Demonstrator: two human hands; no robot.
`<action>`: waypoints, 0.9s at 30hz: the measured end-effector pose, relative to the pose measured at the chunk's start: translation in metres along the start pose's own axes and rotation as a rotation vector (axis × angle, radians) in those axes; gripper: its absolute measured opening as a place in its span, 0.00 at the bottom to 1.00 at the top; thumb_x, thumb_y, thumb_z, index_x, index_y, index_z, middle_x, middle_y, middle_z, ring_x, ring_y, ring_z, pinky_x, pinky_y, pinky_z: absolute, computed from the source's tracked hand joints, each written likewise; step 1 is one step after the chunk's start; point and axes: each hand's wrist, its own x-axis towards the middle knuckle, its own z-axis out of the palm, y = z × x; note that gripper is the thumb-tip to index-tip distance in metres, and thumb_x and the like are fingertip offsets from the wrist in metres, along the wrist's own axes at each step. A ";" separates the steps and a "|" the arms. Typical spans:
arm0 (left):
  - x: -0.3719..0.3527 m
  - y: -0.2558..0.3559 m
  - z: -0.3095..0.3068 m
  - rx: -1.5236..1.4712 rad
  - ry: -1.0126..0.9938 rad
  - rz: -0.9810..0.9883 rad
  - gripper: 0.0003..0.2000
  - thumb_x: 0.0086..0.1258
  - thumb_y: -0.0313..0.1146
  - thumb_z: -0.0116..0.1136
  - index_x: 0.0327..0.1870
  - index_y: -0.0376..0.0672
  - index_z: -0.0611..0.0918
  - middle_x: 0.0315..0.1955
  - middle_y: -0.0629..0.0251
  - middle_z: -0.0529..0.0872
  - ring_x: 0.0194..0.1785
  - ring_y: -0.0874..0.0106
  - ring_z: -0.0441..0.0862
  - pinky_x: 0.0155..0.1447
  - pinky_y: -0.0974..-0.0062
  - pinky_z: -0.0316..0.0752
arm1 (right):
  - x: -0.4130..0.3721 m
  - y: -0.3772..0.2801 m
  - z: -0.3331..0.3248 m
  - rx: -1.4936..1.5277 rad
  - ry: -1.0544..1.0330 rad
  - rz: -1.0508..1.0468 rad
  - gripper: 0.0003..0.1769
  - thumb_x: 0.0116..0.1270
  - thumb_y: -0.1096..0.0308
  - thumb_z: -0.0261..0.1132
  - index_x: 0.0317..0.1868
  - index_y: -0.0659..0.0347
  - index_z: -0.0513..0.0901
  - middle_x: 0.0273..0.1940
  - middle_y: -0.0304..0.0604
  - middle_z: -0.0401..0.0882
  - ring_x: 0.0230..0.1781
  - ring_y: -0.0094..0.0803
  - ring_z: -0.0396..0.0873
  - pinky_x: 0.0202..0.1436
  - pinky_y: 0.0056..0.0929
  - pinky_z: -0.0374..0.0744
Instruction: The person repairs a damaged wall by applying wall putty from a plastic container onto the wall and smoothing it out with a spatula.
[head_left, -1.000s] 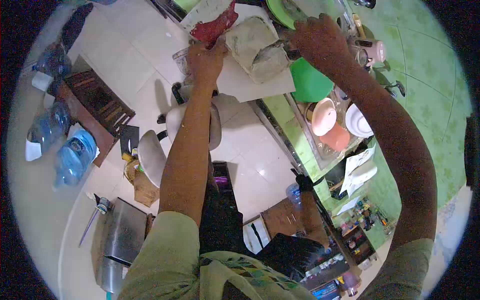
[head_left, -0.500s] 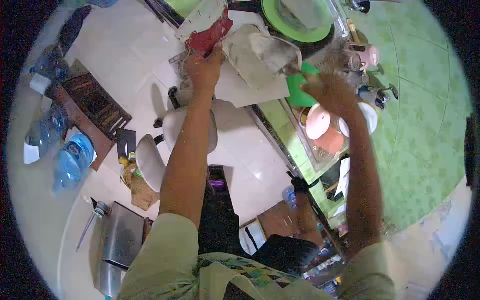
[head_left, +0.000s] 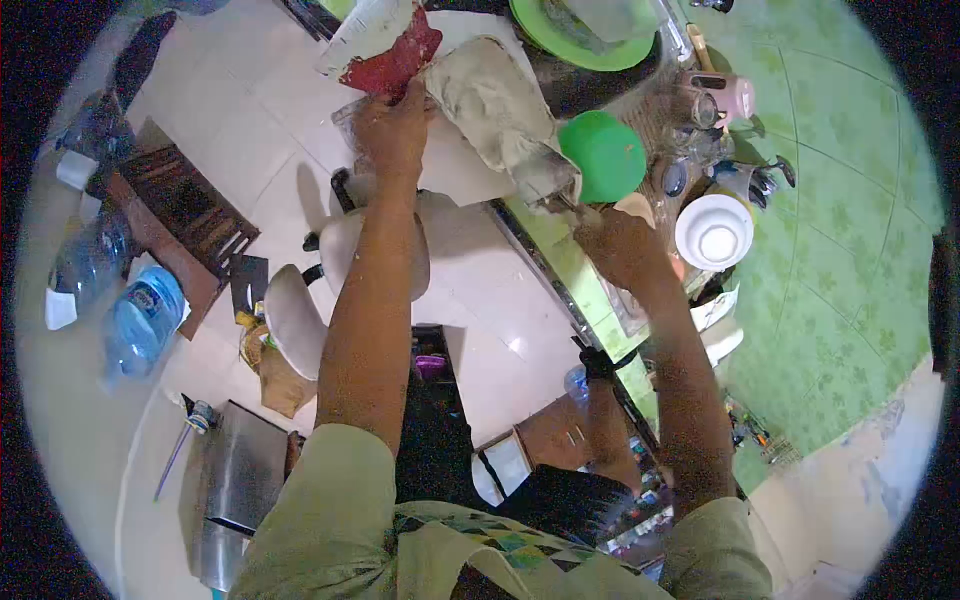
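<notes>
My left hand (head_left: 392, 135) is closed at the lower edge of a ragged red-and-white piece (head_left: 395, 55). Beside it lies a long strip (head_left: 490, 95) thickly coated in pale grey-beige paste, over a white sheet (head_left: 465, 180). My right hand (head_left: 625, 245) is closed at the strip's near end, where the surface looks darker and folded; I cannot tell whether a tool is in its fingers. A green bowl (head_left: 605, 157) sits just beyond that hand. Farther off is a lime-green basin (head_left: 645, 50) with whitish contents.
On the green tiled counter (head_left: 840, 200) stand a white bowl (head_left: 714, 232), a pink mug (head_left: 735, 97) and glassware. Below on the left are a chair (head_left: 375, 245), a wooden rack (head_left: 190, 200) and a blue water bottle (head_left: 145, 315). The counter's dark edge runs diagonally past my right arm.
My right hand has moved nearer and slightly left, and the strip's near end has swung down with it. The green bowl and white bowl show more fully. My left hand has shifted slightly.
</notes>
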 end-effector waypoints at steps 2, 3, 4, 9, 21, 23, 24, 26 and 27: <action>0.001 0.001 0.001 -0.047 0.003 0.010 0.08 0.63 0.30 0.64 0.35 0.33 0.83 0.26 0.61 0.86 0.25 0.75 0.83 0.29 0.75 0.81 | -0.011 0.000 -0.030 -0.035 -0.025 -0.032 0.17 0.68 0.53 0.56 0.41 0.58 0.82 0.34 0.59 0.79 0.36 0.55 0.81 0.40 0.48 0.79; 0.001 -0.001 0.001 -0.090 0.003 0.016 0.08 0.63 0.30 0.65 0.34 0.33 0.83 0.26 0.62 0.85 0.25 0.75 0.83 0.29 0.74 0.81 | -0.016 0.004 -0.037 -0.067 -0.056 -0.061 0.16 0.67 0.55 0.56 0.40 0.58 0.82 0.33 0.59 0.80 0.36 0.55 0.81 0.39 0.47 0.80; 0.002 -0.003 0.002 -0.094 0.003 0.017 0.08 0.63 0.30 0.65 0.34 0.33 0.83 0.26 0.62 0.85 0.25 0.75 0.83 0.29 0.74 0.81 | -0.007 0.029 -0.017 -0.166 -0.087 -0.157 0.12 0.64 0.60 0.57 0.39 0.57 0.83 0.34 0.58 0.80 0.38 0.52 0.82 0.39 0.46 0.80; 0.002 -0.004 -0.002 0.053 0.010 0.085 0.17 0.65 0.47 0.62 0.34 0.40 0.86 0.22 0.65 0.86 0.27 0.73 0.83 0.35 0.73 0.76 | -0.030 0.031 -0.083 -0.407 -0.047 -0.281 0.11 0.64 0.62 0.58 0.39 0.56 0.83 0.26 0.54 0.81 0.28 0.49 0.83 0.32 0.46 0.81; 0.028 -0.053 0.004 0.431 0.117 0.371 0.15 0.59 0.43 0.64 0.29 0.37 0.83 0.20 0.57 0.83 0.23 0.56 0.80 0.33 0.62 0.75 | -0.035 -0.015 -0.069 -0.097 0.432 -0.008 0.18 0.63 0.64 0.61 0.55 0.47 0.78 0.42 0.47 0.80 0.40 0.44 0.80 0.40 0.43 0.79; 0.022 -0.049 0.004 0.328 0.082 0.304 0.14 0.59 0.42 0.63 0.30 0.38 0.84 0.19 0.58 0.83 0.22 0.56 0.80 0.32 0.63 0.75 | -0.032 -0.022 -0.086 -0.404 0.409 -0.049 0.16 0.63 0.64 0.61 0.52 0.43 0.80 0.40 0.44 0.81 0.40 0.41 0.82 0.38 0.43 0.80; 0.020 -0.045 0.003 0.216 0.049 0.237 0.13 0.59 0.41 0.62 0.30 0.38 0.84 0.18 0.58 0.83 0.22 0.56 0.80 0.32 0.64 0.75 | -0.026 -0.016 -0.094 -0.312 0.486 -0.163 0.15 0.62 0.65 0.61 0.51 0.46 0.80 0.36 0.44 0.81 0.34 0.41 0.83 0.33 0.42 0.80; 0.021 -0.033 -0.003 0.298 0.045 0.318 0.12 0.59 0.39 0.63 0.30 0.37 0.83 0.19 0.58 0.83 0.22 0.59 0.80 0.32 0.64 0.74 | -0.020 -0.040 -0.131 -0.480 0.403 -0.094 0.14 0.60 0.66 0.61 0.47 0.48 0.82 0.33 0.44 0.81 0.32 0.40 0.83 0.31 0.41 0.80; 0.020 -0.029 -0.005 0.379 0.041 0.401 0.11 0.59 0.38 0.63 0.29 0.36 0.83 0.19 0.57 0.83 0.22 0.61 0.80 0.32 0.65 0.74 | -0.016 -0.050 -0.148 -0.647 0.321 -0.024 0.12 0.59 0.67 0.61 0.44 0.51 0.83 0.30 0.45 0.82 0.29 0.39 0.83 0.29 0.41 0.80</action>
